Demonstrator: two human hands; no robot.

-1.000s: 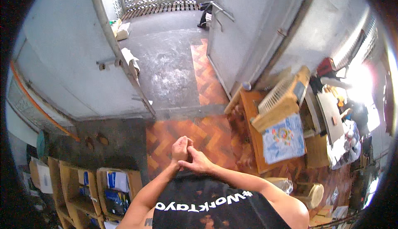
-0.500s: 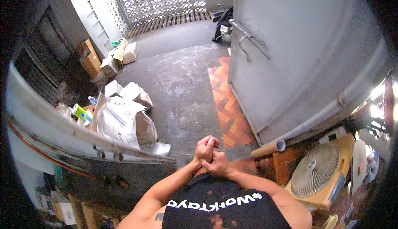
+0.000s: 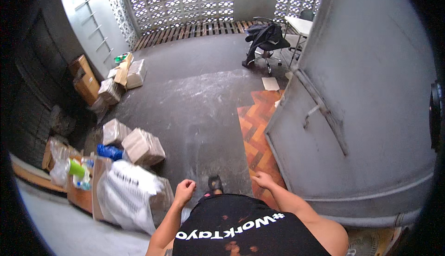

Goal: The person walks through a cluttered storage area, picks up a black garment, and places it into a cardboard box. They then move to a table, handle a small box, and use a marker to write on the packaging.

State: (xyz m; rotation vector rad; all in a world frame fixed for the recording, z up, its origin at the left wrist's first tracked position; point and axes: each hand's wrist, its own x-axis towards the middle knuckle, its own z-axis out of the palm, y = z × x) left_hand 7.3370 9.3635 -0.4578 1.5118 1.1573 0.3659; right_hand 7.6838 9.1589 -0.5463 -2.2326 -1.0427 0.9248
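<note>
My left hand (image 3: 185, 192) hangs in front of my body, its fingers curled in and nothing visible in it. To the right and slightly higher, my right hand (image 3: 264, 180) is loosely closed over the patterned floor covering (image 3: 259, 131), with nothing seen in it. Neither hand touches anything. Nearest my left hand is a large wrapped bundle (image 3: 127, 186) in white and clear plastic. A grey metal door (image 3: 361, 94) with a bar handle (image 3: 315, 110) stands swung aside to the right of my right hand. One dark shoe (image 3: 214, 183) shows below me.
Wrapped bundles (image 3: 143, 147) and a blue plastic bag (image 3: 110, 151) lie along the left, with cardboard boxes (image 3: 85, 82) farther back. Ahead right stand an office chair (image 3: 268, 45) with dark cloth over it and a white table (image 3: 300, 25). Wooden pallets (image 3: 185, 30) line the far wall.
My hands, clasped together before, have come apart to either side. I have moved forward through the doorway; the chair and table show more fully, and the fan has mostly left view.
</note>
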